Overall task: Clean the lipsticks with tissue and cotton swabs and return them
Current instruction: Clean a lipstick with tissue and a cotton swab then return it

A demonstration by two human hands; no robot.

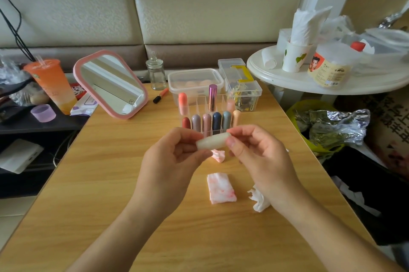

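Lipstick [213,141] crosswise between left hand [174,156] and right hand [254,152], ends pinched.

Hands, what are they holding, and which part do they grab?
A pale whitish lipstick tube, held sideways. The left hand pinches its left end, and the right hand pinches its right end.

Frosted milky white on the lipstick tube [213,141]; pale honey wood grain on the desk [110,183]. The folded tissue [221,187] is white, blotched with pink-red smears. Also a coral lipstick [182,103], a navy lipstick [217,121] and a metallic purple lipstick [212,97]; the mirror [111,84] is pink-framed.
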